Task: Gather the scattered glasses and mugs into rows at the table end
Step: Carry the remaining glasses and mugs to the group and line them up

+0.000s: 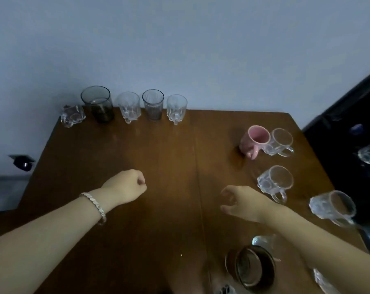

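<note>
Head view. One row already stands along the far edge of the brown wooden desk [163,158], upper left of frame: a low faceted clear glass [72,116], a tall smoky tumbler [98,103], a clear cut-glass mug [129,107], a ribbed grey glass [153,104], another clear mug [176,108].

Still scattered at right: a pink ceramic mug [254,141] touching a clear glass mug [280,143], two more clear handled mugs [275,181] [332,205], and a dark brown glass [252,267] at lower centre. Roughly half done, I judge.

Left hand [124,185]: fingers curled closed, empty. Right hand [243,201]: fingers spread, empty.

Glassware under the right forearm and at the lower right edge is cut off; dim light blurs detail.
</note>
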